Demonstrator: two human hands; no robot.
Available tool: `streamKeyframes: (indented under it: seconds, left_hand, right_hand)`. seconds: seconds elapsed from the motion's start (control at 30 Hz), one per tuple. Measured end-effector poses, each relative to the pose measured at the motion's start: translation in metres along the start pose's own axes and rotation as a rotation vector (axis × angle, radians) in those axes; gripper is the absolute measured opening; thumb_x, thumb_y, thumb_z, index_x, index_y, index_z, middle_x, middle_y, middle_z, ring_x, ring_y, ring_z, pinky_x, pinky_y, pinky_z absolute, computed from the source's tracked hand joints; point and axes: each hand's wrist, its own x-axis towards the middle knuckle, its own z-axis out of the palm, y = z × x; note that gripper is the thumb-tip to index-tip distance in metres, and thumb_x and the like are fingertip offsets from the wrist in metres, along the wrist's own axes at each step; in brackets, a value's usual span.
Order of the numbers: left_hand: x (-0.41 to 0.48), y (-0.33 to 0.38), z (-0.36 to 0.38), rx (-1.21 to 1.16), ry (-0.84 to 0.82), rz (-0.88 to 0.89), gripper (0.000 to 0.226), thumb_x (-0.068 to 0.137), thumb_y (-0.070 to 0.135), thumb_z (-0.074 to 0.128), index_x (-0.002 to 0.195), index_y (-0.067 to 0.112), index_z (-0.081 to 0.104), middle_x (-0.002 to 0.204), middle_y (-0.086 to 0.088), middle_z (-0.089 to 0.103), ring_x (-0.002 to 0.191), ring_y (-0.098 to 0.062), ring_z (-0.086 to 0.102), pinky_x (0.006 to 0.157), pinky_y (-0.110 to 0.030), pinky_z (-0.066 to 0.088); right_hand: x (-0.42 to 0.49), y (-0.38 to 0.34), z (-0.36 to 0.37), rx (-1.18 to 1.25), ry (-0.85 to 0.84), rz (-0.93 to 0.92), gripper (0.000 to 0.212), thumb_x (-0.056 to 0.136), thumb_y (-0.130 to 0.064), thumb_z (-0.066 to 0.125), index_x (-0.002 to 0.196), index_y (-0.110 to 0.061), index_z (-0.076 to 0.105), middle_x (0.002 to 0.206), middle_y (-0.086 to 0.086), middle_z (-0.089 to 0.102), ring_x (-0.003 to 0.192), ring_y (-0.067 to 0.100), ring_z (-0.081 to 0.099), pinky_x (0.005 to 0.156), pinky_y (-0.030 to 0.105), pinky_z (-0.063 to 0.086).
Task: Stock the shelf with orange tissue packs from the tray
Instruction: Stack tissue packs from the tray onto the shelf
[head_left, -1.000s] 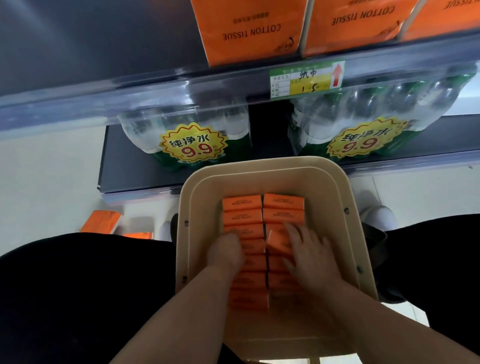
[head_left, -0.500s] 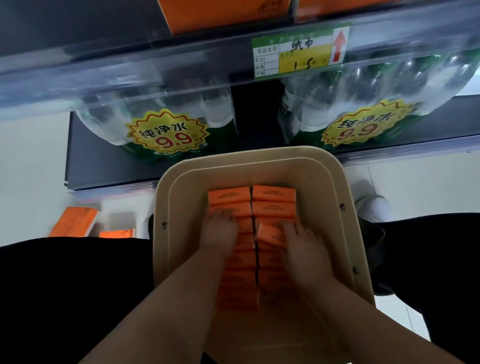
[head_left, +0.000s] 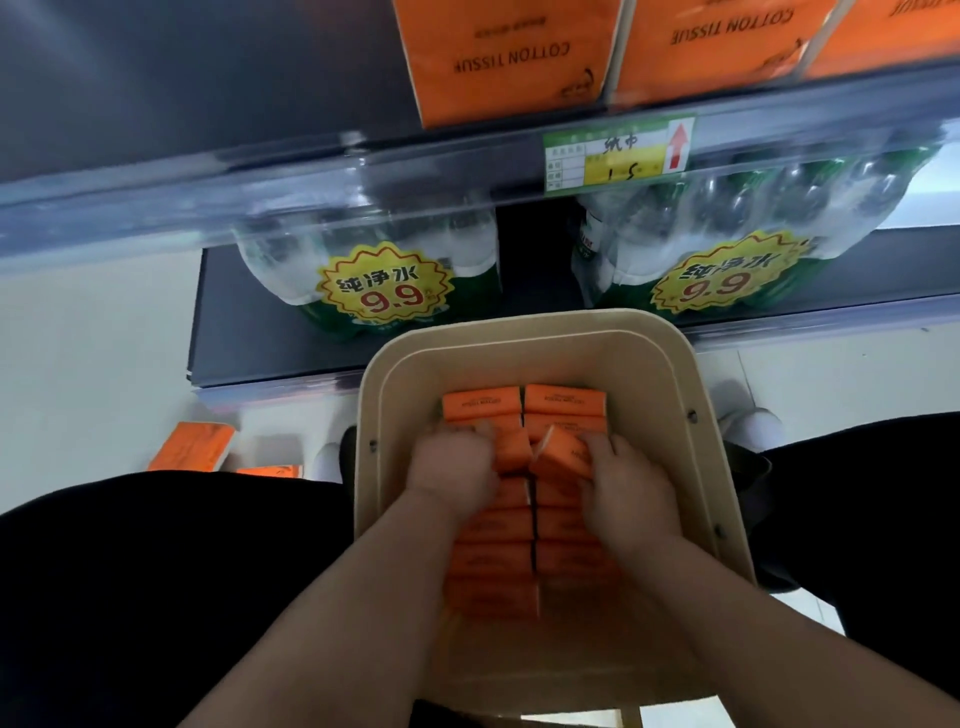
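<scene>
Head view showed the tray (head_left: 675, 415) in the lower middle of the frame. It held small orange tissue packs (head_left: 491, 561) in two columns running up the frame. Each pack's long axis lay left to right, with dark print on its top face. The right hand (head_left: 628, 488) had its grip closed on a tilted pack (head_left: 563, 452), whose free end pointed toward the upper left. The left hand (head_left: 452, 462) had its fingers curled, gripping a neighbouring pack (head_left: 511, 449) raised out of the left column. Along the top of the frame, larger orange packs (head_left: 509, 57) stood on the shelf (head_left: 260, 176), their lettering upside down.
</scene>
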Motion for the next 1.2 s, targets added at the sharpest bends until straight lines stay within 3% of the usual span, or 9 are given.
streamKeyframes:
  seconds: [0.17, 0.33, 0.43, 0.7, 0.93, 1.07, 1.2]
  left_hand:
    - [-0.017, -0.001, 0.003, -0.064, 0.109, 0.005, 0.034, 0.088, 0.032, 0.047, 0.118, 0.016, 0.042, 0.119, -0.008, 0.058, 0.113, -0.028, 0.051, 0.087, -0.038, 0.042]
    - [-0.018, 0.003, 0.015, -0.070, -0.208, -0.043, 0.043, 0.091, 0.023, 0.056, 0.130, 0.014, 0.041, 0.129, -0.009, 0.054, 0.118, -0.027, 0.054, 0.090, -0.039, 0.047]
    - [-0.017, 0.004, 0.010, -0.174, -0.190, -0.115, 0.029, 0.091, 0.018, 0.055, 0.120, 0.016, 0.051, 0.123, -0.007, 0.059, 0.112, -0.025, 0.058, 0.088, -0.036, 0.048]
    - [-0.048, 0.008, -0.045, -0.349, 0.173, -0.256, 0.028, 0.088, 0.022, 0.054, 0.111, 0.015, 0.040, 0.106, -0.009, 0.063, 0.101, -0.031, 0.062, 0.077, -0.040, 0.049]
    - [-0.109, -0.003, -0.114, -0.498, 0.533, -0.151, 0.032, 0.085, 0.034, 0.059, 0.111, 0.021, 0.046, 0.103, -0.002, 0.064, 0.095, -0.027, 0.063, 0.075, -0.041, 0.052]
    - [-0.138, -0.010, -0.169, -0.481, 0.661, -0.143, 0.029, 0.088, 0.027, 0.060, 0.110, 0.015, 0.046, 0.101, -0.006, 0.065, 0.094, -0.028, 0.063, 0.066, -0.034, 0.043]
    - [-0.153, -0.016, -0.220, -0.462, 0.733, -0.185, 0.035, 0.088, 0.027, 0.059, 0.116, 0.012, 0.043, 0.107, -0.011, 0.063, 0.100, -0.033, 0.060, 0.069, -0.035, 0.037]
  right_hand:
    - [-0.010, -0.001, 0.002, -0.005, -0.021, -0.021, 0.046, 0.088, -0.021, 0.052, 0.132, -0.028, 0.042, 0.123, 0.001, 0.052, 0.107, 0.025, 0.056, 0.084, 0.037, 0.046]
    - [-0.011, 0.002, 0.004, -0.001, -0.127, -0.017, 0.043, 0.090, -0.019, 0.052, 0.130, -0.028, 0.042, 0.131, -0.001, 0.048, 0.114, 0.023, 0.052, 0.090, 0.036, 0.042]
    - [-0.009, 0.002, -0.002, 0.018, -0.124, 0.004, 0.042, 0.089, -0.017, 0.050, 0.130, -0.028, 0.042, 0.129, 0.000, 0.049, 0.114, 0.023, 0.052, 0.090, 0.037, 0.042]
    - [-0.018, -0.025, -0.054, -0.083, 0.165, -0.077, 0.040, 0.087, -0.021, 0.049, 0.127, -0.027, 0.046, 0.122, 0.001, 0.048, 0.115, 0.023, 0.045, 0.092, 0.040, 0.039]
    - [-0.048, -0.051, -0.133, -0.034, 0.458, -0.200, 0.041, 0.086, -0.018, 0.053, 0.126, -0.027, 0.050, 0.120, -0.001, 0.054, 0.115, 0.023, 0.049, 0.095, 0.043, 0.037]
    - [-0.065, -0.069, -0.181, -0.026, 0.608, -0.294, 0.043, 0.084, -0.014, 0.058, 0.126, -0.022, 0.051, 0.118, 0.002, 0.058, 0.112, 0.024, 0.053, 0.095, 0.044, 0.037]
    - [-0.071, -0.091, -0.231, -0.026, 0.688, -0.332, 0.053, 0.081, -0.011, 0.061, 0.132, -0.021, 0.047, 0.121, 0.002, 0.054, 0.117, 0.025, 0.048, 0.098, 0.042, 0.032]
